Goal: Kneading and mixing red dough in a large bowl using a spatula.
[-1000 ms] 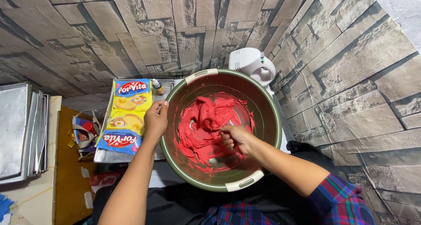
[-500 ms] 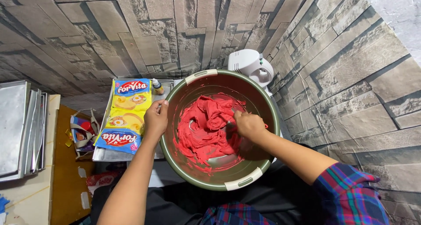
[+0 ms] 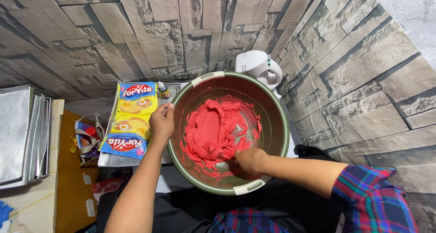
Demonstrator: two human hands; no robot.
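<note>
A: Red dough? [image 3: 213, 133]
B: Lay smeared thick over the inner left wall and floor of the wide olive-green plastic bowl with cream handles [image 3: 277, 124], bare metal-grey patches showing through at the right of the mass.

A: Right hand [image 3: 249, 160]?
B: Sat low in the bowl near the front rim, curled in a loose fist and pressed against the lower edge of the dough; cannot tell whether anything was held inside it.

A: Left hand [image 3: 161, 123]?
B: Clamped on the bowl's left rim, thumb over the edge, fingers closed outside.

A: Against half a second before?
B: Right hand had dropped from mid-bowl toward the front rim; dough looked pushed further left. Left hand unmoved.

A: Around the bowl?
B: Yellow and blue margarine packets [image 3: 131, 121] just left on a metal tray, a white electric hand mixer [image 3: 260, 67] behind against the stone-pattern wall, stacked grey baking trays [image 3: 18, 137] far left.
</note>
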